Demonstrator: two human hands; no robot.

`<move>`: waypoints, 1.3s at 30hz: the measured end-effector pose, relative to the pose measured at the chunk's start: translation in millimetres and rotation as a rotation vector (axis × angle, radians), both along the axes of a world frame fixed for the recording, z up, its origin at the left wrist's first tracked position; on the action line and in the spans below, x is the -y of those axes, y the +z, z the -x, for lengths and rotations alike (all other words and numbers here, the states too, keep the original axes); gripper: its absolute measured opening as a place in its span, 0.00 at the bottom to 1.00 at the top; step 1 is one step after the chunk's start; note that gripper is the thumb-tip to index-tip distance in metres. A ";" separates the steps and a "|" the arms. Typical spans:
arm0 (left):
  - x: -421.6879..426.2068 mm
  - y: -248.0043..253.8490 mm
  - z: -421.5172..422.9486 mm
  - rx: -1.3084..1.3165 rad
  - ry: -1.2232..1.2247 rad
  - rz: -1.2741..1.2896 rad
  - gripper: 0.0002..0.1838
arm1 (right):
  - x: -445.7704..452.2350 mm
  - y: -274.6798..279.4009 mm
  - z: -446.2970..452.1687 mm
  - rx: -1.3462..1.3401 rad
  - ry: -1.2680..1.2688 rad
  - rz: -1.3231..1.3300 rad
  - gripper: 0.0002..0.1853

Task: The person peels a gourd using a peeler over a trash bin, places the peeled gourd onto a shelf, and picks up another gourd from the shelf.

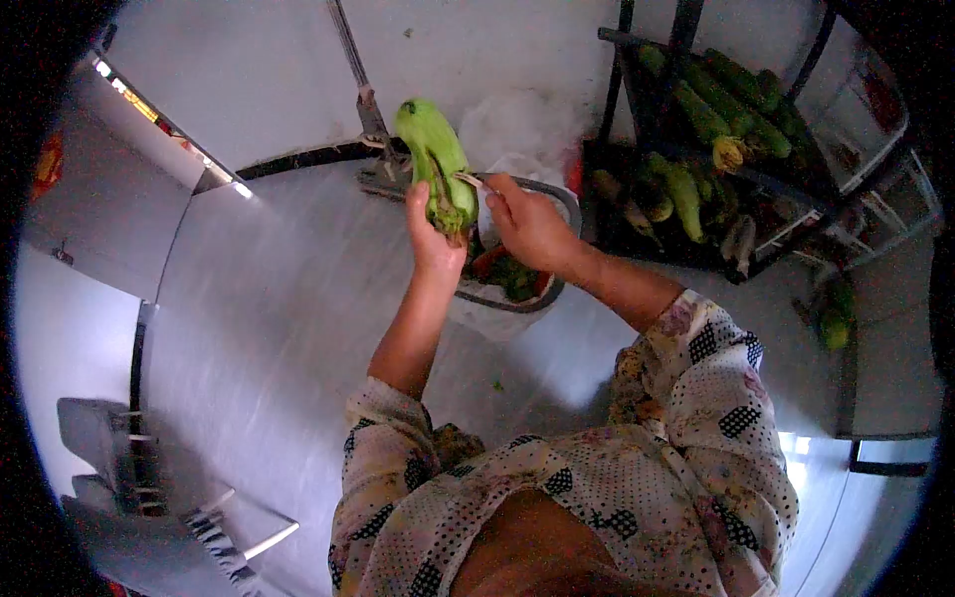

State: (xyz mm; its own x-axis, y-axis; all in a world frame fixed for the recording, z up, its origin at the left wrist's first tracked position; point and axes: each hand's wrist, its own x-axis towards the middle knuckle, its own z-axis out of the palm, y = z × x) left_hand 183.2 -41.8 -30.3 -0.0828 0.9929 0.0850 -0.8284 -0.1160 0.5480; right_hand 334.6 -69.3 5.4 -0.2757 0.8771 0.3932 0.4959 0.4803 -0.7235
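My left hand (438,239) is wrapped round the lower end of a light green squash (430,139), which stands tilted with its rounded end up and away from me. A dark line and a rougher, paler patch run along its side near my fingers. My right hand (532,224) is closed on a small thin tool (470,180), perhaps a peeler or small knife, whose tip is at the squash's right side. Fingers hide most of the tool. Below both hands is a grey-rimmed bin (572,204) lined with a plastic bag, with green scraps (512,279) inside.
At right, a dark rack (637,149) holds several long green vegetables (736,109). One more green vegetable (836,313) lies by the right wall. A thin-handled floor tool (370,109) leans on the wall behind the bin. A grey chair (149,537) stands at lower left.
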 end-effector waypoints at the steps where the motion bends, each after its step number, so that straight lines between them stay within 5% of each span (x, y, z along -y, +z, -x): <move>1: 1.2 2.0 -0.4 0.003 0.013 -0.013 0.23 | 2.5 2.7 -0.1 0.014 0.017 0.031 0.11; 13: 1.7 12.7 15.5 -0.340 -0.116 0.060 0.23 | -8.0 -14.0 -4.7 -0.035 -0.002 0.024 0.12; 17: -16.5 -13.7 21.9 -0.262 -0.073 0.060 0.21 | -2.6 -11.0 -6.2 0.018 0.059 0.005 0.14; 30: 9.4 19.4 12.0 -0.158 0.011 0.048 0.24 | -0.2 -9.8 -3.7 0.228 0.067 -0.309 0.15; 39: -9.3 1.0 13.9 -0.158 0.054 -0.288 0.32 | 1.4 2.6 -0.2 0.053 0.108 -0.017 0.17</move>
State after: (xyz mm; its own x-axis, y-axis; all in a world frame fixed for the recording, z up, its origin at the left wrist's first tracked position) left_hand 169.4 -32.5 -29.3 -0.0979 0.9207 0.3777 -0.7240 -0.3263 0.6077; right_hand 334.8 -70.7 8.0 -0.3892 0.8345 0.3901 0.4777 0.5449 -0.6891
